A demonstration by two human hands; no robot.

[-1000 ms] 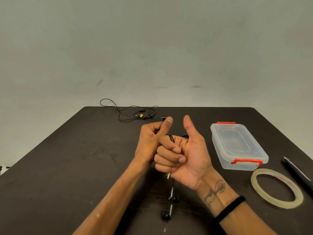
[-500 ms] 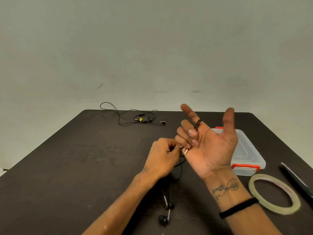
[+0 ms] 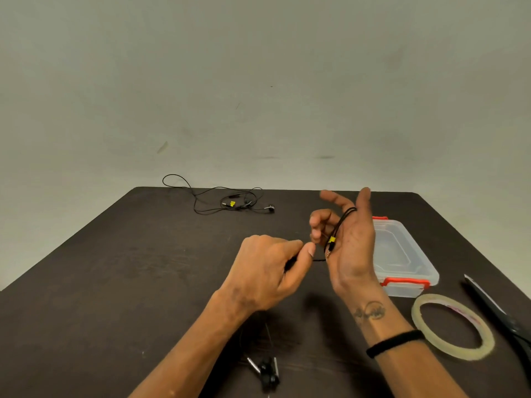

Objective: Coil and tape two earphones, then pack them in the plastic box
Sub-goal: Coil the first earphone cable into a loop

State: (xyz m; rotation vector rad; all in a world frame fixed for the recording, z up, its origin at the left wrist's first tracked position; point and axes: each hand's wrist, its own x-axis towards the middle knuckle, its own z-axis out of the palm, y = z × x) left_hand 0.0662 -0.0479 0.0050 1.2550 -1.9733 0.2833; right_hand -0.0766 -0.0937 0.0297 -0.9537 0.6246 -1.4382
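My right hand [image 3: 349, 242] is raised palm-left over the table, and the black cable of an earphone [image 3: 340, 225] is looped between its thumb and fingers, the yellow-tagged plug lying on the palm. My left hand [image 3: 270, 271] pinches the same cable just left of the right palm. The cable runs down under my left wrist to two black earbuds [image 3: 268, 374] on the table near me. A second black earphone [image 3: 230, 202] lies loose and tangled at the table's far edge. The clear plastic box [image 3: 402, 254] with red clips stands closed right of my right hand.
A roll of clear tape [image 3: 454, 326] lies flat at the near right. Black scissors [image 3: 500, 314] lie along the right edge beside it. The dark table [image 3: 115, 268] ends at a grey wall.
My right hand turned edge-on and its fingers curled a little. My left hand moved slightly up and right, drawing the cable toward the palm. The plug with its yellow tag now shows.
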